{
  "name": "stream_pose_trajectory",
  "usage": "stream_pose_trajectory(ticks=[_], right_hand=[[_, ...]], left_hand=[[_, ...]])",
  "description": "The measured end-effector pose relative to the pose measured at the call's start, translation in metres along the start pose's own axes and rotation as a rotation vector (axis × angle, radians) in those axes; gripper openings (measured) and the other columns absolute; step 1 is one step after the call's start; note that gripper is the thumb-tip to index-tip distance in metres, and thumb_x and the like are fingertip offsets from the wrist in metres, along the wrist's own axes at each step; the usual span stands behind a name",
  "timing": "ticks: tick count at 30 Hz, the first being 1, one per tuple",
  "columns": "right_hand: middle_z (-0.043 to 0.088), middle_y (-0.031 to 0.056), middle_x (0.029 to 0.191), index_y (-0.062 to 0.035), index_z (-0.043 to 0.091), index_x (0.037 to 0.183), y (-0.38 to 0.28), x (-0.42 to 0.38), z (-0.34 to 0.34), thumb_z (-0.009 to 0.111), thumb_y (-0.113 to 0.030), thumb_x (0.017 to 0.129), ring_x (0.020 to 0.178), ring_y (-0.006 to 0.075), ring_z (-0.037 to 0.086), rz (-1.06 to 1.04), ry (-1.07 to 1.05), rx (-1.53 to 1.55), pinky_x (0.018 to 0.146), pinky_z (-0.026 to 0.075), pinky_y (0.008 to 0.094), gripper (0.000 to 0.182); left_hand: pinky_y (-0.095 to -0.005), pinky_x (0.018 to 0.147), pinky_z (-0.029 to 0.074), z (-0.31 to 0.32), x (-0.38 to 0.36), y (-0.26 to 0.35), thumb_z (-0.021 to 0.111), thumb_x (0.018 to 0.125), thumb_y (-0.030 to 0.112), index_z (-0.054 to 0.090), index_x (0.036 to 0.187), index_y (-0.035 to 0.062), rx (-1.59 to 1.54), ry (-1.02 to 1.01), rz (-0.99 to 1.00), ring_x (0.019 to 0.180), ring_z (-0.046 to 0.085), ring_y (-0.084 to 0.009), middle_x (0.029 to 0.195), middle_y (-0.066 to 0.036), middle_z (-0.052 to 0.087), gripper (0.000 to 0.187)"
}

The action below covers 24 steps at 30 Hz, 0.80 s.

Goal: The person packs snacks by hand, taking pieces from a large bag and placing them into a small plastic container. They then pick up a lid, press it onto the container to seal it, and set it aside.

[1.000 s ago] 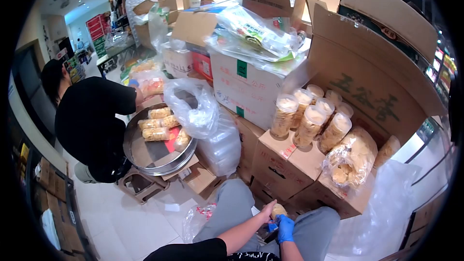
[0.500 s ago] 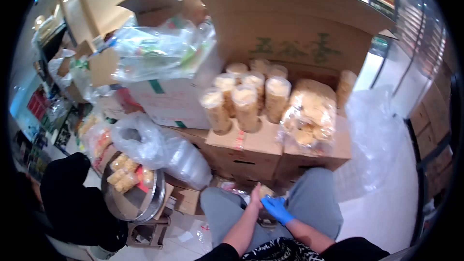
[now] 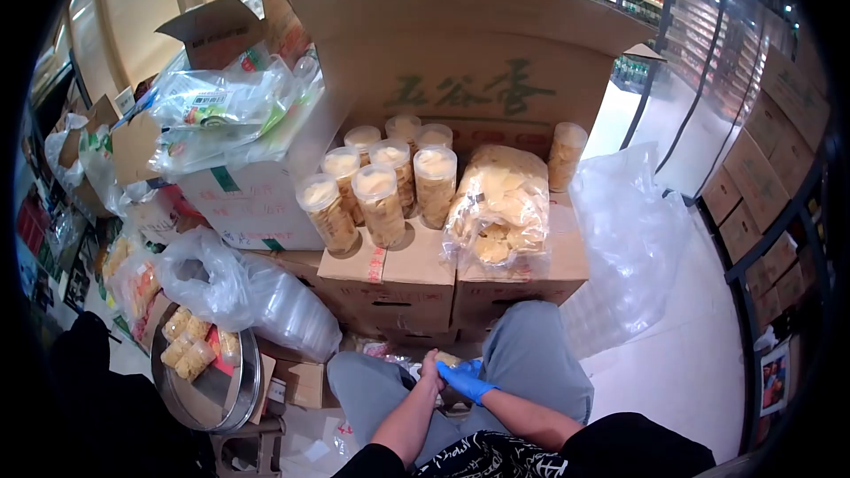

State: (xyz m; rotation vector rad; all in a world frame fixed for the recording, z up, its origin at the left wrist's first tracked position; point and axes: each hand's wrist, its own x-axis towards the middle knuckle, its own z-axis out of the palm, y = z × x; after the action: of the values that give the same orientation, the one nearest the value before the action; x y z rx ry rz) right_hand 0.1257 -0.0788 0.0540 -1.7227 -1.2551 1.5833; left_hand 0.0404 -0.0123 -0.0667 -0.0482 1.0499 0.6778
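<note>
Between my knees, my bare left hand (image 3: 431,369) and my blue-gloved right hand (image 3: 467,379) are closed together around a small container (image 3: 450,360) with pale yellow contents. Most of that container is hidden by the fingers, and its lid cannot be made out. In front of my knees, several clear plastic jars (image 3: 379,206) filled with yellowish chips stand upright on a cardboard box (image 3: 390,267). To their right lies a clear bag of the same chips (image 3: 500,204), with one more jar (image 3: 567,156) behind it.
At the left, a round metal tray (image 3: 251,394) on a stool holds several packed tubs (image 3: 189,350). Beside it lie stacked clear empty jars in plastic (image 3: 288,301). A white carton (image 3: 252,199) carries plastic bags. A person in dark clothing (image 3: 115,398) sits at the far left.
The view has turned right, so everything sits further left in it. My hands stay together around the small container between my knees.
</note>
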Motion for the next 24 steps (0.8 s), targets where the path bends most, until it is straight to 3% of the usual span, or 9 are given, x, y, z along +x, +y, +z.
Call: stream_pose_trajectory(ticks=[5,8,11,12,13,16,17,19,24], right_hand=[[0.048,0.0123,0.128,-0.0103,0.044,0.128,-0.021,-0.021,-0.005,0.036,-0.055,0.086,0.118,0.0254,0.044,0.007,0.066,-0.1,0.102,0.023,0.0323,0.062],[0.055,0.0155,0.118,-0.0088,0.053,0.12,-0.02,-0.024,-0.006,0.043,-0.046,0.087,0.108,0.025,0.053,-0.129,0.201,-0.331,0.095,0.034,0.0346,0.051],[0.065,0.0172,0.089,-0.0005,0.061,0.102,-0.04,-0.043,-0.022,0.056,-0.021,0.085,0.079,0.0228,0.064,-0.45,0.422,-0.095,0.068,0.049,0.0317,0.027],[0.064,0.0176,0.089,-0.0003,0.061,0.102,-0.059,-0.056,-0.03,0.056,-0.021,0.085,0.079,0.0227,0.064,-0.436,0.444,-0.043,0.069,0.049,0.0316,0.027],[0.064,0.018,0.089,-0.0001,0.061,0.102,-0.077,-0.067,-0.038,0.057,-0.021,0.085,0.078,0.0226,0.064,-0.421,0.468,0.012,0.07,0.049,0.0315,0.027],[0.064,0.015,0.083,-0.0023,0.064,0.096,-0.116,-0.083,-0.069,0.061,-0.015,0.08,0.073,0.0258,0.061,-0.748,0.783,-0.268,0.066,0.048,0.0334,0.02],[0.063,0.0142,0.082,-0.0029,0.064,0.095,-0.133,-0.09,-0.081,0.061,-0.013,0.079,0.073,0.0268,0.06,-0.795,0.848,-0.33,0.066,0.048,0.0341,0.019],[0.06,0.0144,0.075,-0.0022,0.062,0.092,-0.172,-0.101,-0.106,0.059,-0.011,0.078,0.068,0.0293,0.057,-0.991,0.988,-0.375,0.064,0.044,0.0375,0.017],[0.058,0.0106,0.08,-0.0045,0.059,0.096,-0.227,-0.109,-0.151,0.059,-0.012,0.077,0.08,0.0265,0.054,-0.968,1.154,-0.681,0.077,0.038,0.0375,0.021]], left_hand=[[-0.0481,0.081,0.047,0.017,-0.035,0.014,0.051,0.082,0.039,0.05,0.102,0.0042,0.004,-0.058,0.037,0.09,0.058,-0.0313,0.095,-0.015,0.059,0.04],[-0.0457,0.081,0.046,0.011,-0.022,0.024,0.042,0.086,0.041,0.053,0.101,0.0056,-0.068,-0.201,0.119,0.091,0.057,-0.0302,0.096,-0.013,0.06,0.04],[-0.0453,0.079,0.047,0.028,-0.052,0.034,0.037,0.087,0.045,0.052,0.104,0.0062,-0.191,-0.101,0.142,0.088,0.058,-0.0295,0.096,-0.012,0.06,0.045],[-0.0518,0.086,0.043,0.02,-0.042,0.034,0.031,0.086,0.051,0.048,0.117,0.0053,-0.163,-0.127,0.166,0.103,0.053,-0.0361,0.113,-0.016,0.055,0.058],[-0.0518,0.086,0.043,0.02,-0.044,0.033,0.031,0.086,0.051,0.048,0.117,0.0053,-0.168,-0.132,0.163,0.103,0.053,-0.0361,0.113,-0.016,0.055,0.058],[-0.0567,0.089,0.039,0.022,-0.043,0.033,0.027,0.087,0.053,0.043,0.125,0.0064,-0.161,-0.127,0.118,0.11,0.048,-0.0354,0.122,-0.015,0.05,0.062],[-0.0567,0.089,0.039,0.022,-0.043,0.033,0.027,0.087,0.053,0.043,0.125,0.0064,-0.159,-0.13,0.118,0.11,0.048,-0.0354,0.122,-0.015,0.05,0.062],[-0.0503,0.072,0.045,0.024,-0.046,0.031,0.034,0.084,0.054,0.047,0.118,0.0163,-0.16,-0.155,0.033,0.102,0.051,-0.0306,0.118,-0.008,0.052,0.053],[-0.0524,0.074,0.045,0.027,-0.053,0.03,0.034,0.085,0.053,0.047,0.118,0.0147,-0.106,-0.155,0.067,0.1,0.053,-0.0312,0.115,-0.009,0.054,0.052]])
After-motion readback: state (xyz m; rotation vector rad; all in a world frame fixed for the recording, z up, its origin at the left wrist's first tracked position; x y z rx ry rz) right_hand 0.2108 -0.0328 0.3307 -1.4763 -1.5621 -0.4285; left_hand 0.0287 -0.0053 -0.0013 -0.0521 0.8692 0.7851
